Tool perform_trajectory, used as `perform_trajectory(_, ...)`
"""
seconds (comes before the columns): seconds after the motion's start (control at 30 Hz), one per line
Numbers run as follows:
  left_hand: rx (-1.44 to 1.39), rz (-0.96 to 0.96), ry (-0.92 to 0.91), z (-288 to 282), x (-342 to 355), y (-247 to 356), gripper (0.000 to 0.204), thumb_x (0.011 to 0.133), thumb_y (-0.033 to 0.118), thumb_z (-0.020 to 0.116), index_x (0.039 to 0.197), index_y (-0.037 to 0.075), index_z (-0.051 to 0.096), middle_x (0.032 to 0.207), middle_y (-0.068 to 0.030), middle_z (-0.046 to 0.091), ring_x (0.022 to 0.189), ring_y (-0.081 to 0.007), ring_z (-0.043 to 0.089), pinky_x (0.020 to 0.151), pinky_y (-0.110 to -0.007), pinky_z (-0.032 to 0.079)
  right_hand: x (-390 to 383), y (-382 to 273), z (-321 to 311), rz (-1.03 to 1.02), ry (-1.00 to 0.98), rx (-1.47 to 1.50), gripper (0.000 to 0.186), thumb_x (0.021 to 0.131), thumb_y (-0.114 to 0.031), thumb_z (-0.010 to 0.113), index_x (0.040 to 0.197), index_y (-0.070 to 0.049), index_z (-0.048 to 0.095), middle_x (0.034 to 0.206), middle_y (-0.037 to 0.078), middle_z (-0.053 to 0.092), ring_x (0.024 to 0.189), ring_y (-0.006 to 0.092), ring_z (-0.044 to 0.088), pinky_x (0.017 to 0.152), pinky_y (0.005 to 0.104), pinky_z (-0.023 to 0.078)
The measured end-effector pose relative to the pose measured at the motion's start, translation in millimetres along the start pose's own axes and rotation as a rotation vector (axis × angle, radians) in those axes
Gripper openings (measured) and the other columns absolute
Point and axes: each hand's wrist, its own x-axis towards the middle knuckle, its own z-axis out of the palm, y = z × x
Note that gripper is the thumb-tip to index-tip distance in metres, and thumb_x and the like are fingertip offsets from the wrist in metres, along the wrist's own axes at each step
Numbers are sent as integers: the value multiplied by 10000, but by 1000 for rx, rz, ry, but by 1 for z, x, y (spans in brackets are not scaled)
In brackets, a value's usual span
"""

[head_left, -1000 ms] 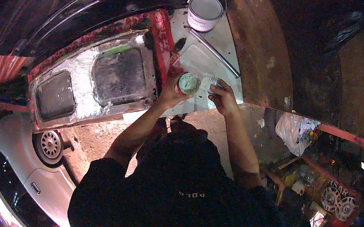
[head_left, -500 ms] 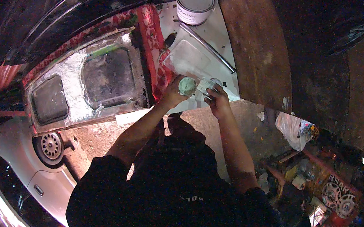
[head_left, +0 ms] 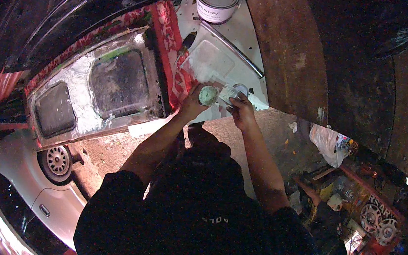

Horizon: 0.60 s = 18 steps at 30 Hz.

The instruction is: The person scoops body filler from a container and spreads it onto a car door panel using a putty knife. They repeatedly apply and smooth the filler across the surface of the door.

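Observation:
My left hand (head_left: 192, 108) is closed around a small round piece topped with pale green paste (head_left: 208, 95); whether it is a tub or a lid I cannot tell. My right hand (head_left: 242, 114) pinches a flat, pale, putty-smeared spreader (head_left: 227, 93), its blade close beside the paste. Just beyond those fingers a round shiny rim (head_left: 241, 88) shows, perhaps of a small can, partly hidden by the hand. Both hands are over a light board (head_left: 215, 59) with a smeared patch. To the left lies a panel (head_left: 81, 99) with two dark recesses and white filler across its middle.
A white lidded pail (head_left: 217, 4) stands at the board's far end, near a metal tube (head_left: 232, 49). Red patterned cloth (head_left: 165, 29) borders the panel. A silver car (head_left: 34, 184) is at lower left; wheel covers (head_left: 378, 223) and clutter at lower right.
Both hands keep their holds and have shifted only slightly; the spreader's tilt differs a little beside the paste. The whole view has moved a bit, with the pail now higher in it.

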Motion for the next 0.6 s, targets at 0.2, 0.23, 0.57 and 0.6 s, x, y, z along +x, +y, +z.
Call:
perform_trajectory(0.2,5,-11,-37,-11,-3,24,770,658,59,779,1325,50,393,1312,-174,454,1269,-338,423,1037,-412,399,-1,4,1,18,-27,2,458,805,33,617,1237,33,465,1095,143,598,893,274,634,679,364,573)
perform_trajectory(0.23,-4,15,-57,-13,-5,22,768,666,36,760,1336,53,384,1325,-172,445,1275,-332,420,1040,-409,396,-2,4,2,20,-20,3,447,808,31,615,1231,32,469,1093,144,597,897,276,632,683,367,572)
perform_trajectory(0.57,-354,-276,307,-34,-16,-19,540,745,-21,619,1269,61,515,1256,-63,525,1168,-192,502,975,-313,426,5,6,0,0,1,81,394,821,49,608,1188,1,473,1068,127,578,942,276,619,750,400,572)
perform_trajectory(0.6,-378,-299,330,-38,-11,-18,504,762,1,606,1255,57,515,1205,-73,549,1110,-197,535,933,-317,444,11,7,-1,-11,-15,91,397,820,51,612,1188,2,470,1067,124,573,954,273,615,758,398,571)
